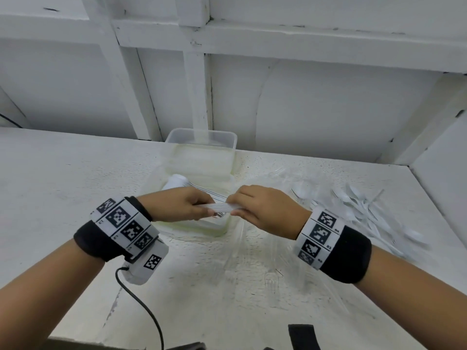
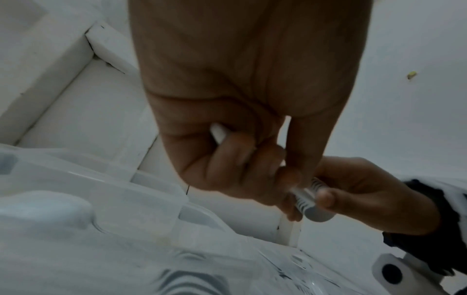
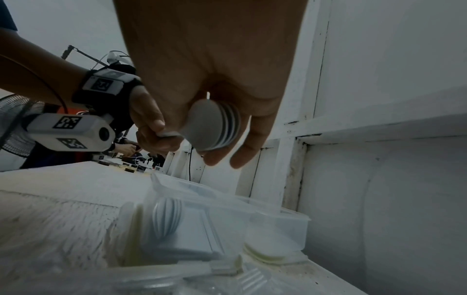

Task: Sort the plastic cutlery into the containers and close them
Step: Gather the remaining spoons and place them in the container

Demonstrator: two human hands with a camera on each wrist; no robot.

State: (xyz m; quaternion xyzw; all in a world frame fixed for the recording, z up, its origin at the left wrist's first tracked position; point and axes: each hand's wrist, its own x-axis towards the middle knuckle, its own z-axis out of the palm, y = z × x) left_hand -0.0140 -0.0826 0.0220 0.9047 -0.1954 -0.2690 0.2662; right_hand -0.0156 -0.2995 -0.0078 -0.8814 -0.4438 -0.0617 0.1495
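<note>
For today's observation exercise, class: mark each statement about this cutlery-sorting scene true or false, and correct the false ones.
1. Both hands hold one stack of white spoons between them. True: the left hand grips the handle end and the right hand the bowl end of the spoon stack.
2. The stack is held over a clear container. True: the near container lies just under it.
3. The loose cutlery pile lies to the person's left. False: the pile lies on the right side of the table.
4. The far container has its lid on. False: the far container stands open.
5. The right hand's fingers are spread flat. False: the fingers curl round the spoon bowls.
</note>
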